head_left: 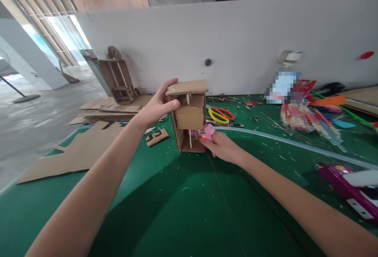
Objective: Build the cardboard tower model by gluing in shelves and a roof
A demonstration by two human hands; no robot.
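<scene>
A small upright cardboard box [190, 118] with thin white sticks in its upper and lower openings stands on the green table [183, 205]. My left hand [161, 105] grips its upper left corner, thumb on the front edge and fingers behind the top. In my right hand [223, 146] is a pink hot glue gun [209, 131] with a small red light. Its nozzle reaches into the box's lower opening from the right side; the tip is hidden inside. A long clear glue stick [265, 134] runs from behind the gun to the right. A thin red wire [217, 178] trails below.
Red and yellow scissors [220, 114] lie behind the box. Cut cardboard sheets [79, 148] and a small printed cardboard piece [157, 137] are on the left. A taller cardboard frame [116, 77] leans near the wall. Bagged sticks [295, 117] and a purple power strip [348, 188] sit right.
</scene>
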